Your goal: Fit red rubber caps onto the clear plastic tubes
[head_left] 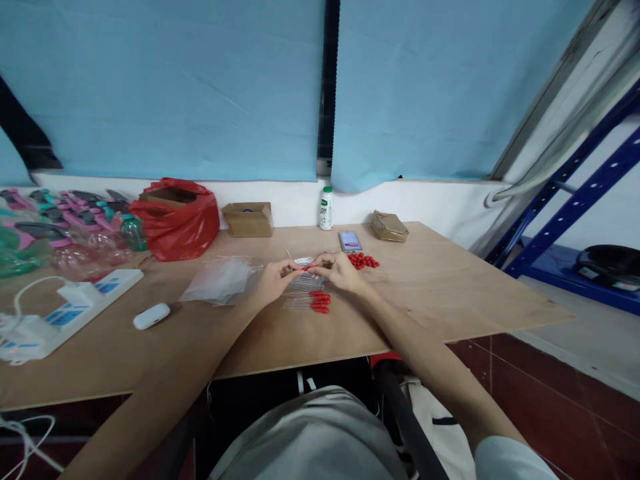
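My left hand (274, 280) and my right hand (341, 271) meet above the middle of the table, fingers pinched close together. Between the fingertips both grip a small red dropper bulb (307, 268). A thin pale shape sticks up by the left fingers; I cannot tell what it is. Under the hands lie clear glass tubes (305, 285), partly hidden. Nearer to me rests a short row of glass droppers with red bulbs (321, 301), their tubes pointing left. Beyond my right hand is a pile of loose red bulbs (365, 261).
Clear plastic bags (216, 280) lie left of the hands, near a white case (151, 316) and a power strip (75, 310). Behind stand a red bag (175, 227), cardboard box (249, 220), white bottle (327, 209), phone (350, 241) and brown package (389, 227). Spray bottles (75, 227) crowd the far left.
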The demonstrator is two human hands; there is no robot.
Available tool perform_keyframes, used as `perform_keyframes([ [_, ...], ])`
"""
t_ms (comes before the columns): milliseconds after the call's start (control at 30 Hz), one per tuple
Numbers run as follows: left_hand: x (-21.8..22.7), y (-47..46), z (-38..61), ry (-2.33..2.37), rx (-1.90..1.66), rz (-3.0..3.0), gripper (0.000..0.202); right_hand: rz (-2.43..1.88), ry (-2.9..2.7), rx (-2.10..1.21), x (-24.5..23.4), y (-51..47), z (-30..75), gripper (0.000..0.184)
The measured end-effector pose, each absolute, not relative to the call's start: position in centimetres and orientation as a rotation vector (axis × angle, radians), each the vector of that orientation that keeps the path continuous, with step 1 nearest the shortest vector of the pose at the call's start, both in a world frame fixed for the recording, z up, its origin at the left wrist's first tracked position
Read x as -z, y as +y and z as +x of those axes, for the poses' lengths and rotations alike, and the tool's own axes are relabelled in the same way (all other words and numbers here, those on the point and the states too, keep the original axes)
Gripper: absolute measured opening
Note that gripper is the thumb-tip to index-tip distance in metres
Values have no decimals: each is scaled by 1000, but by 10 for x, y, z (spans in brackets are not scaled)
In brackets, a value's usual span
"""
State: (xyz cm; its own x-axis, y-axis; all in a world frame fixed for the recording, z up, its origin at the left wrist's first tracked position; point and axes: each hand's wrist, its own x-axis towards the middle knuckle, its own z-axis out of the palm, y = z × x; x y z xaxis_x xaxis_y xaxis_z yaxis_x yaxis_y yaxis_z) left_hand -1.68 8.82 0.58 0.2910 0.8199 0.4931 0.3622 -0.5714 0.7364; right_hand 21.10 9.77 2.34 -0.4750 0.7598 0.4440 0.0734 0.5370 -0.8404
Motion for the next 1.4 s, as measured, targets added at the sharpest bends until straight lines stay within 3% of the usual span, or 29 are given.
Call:
perform_keyframes([
  [533,-12,86,-16,963,-1187,2031,32,-669,-1892,-1090,-27,100,213,33],
  [867,-10,89,-24,1037,-886,2429,23,-771,-2301,-738,-27,105,223,22],
  [1000,-10,87,-23,983,-814,2469,22,-777,-2333,-790,-28,106,225,25],
  [1200,-10,86,-20,884,-789,2514,20,-894,-2366,-513,-33,104,227,35],
  [1400,-5,94,-23,900,-779,2549,20,-916,-2386,-445,-36,103,226,35],
])
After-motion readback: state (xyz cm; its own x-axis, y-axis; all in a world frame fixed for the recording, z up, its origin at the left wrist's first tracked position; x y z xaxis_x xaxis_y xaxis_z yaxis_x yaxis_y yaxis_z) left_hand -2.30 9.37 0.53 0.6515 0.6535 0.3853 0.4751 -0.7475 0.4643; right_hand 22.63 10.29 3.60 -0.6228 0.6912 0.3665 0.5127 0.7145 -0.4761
